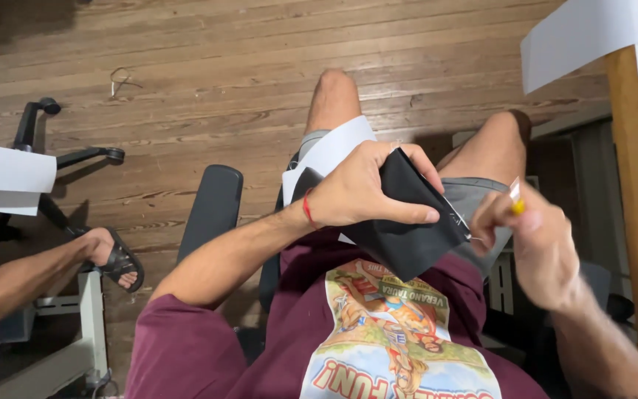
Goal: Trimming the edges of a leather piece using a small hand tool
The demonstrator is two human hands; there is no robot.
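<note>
Head view: left hand (pixel 356 193) in closed grip on folded black fabric (pixel 407 222), held over lap with white sheet (pixel 328 151) under it. Right hand (pixel 537 247) just beside fabric's right edge, pinching small yellow-tipped tool (pixel 515 198). White paper (pixel 585 33) overhangs wooden bench (pixel 633 192) at right.

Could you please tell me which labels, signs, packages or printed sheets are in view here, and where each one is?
Shirt print: colourful cartoon panel on the maroon shirt, bottom centre.
White sheet: on the lap, under the black fabric held by the left hand.
White sheet: overhanging the wooden table, top right.
White sheet: left edge.
</note>
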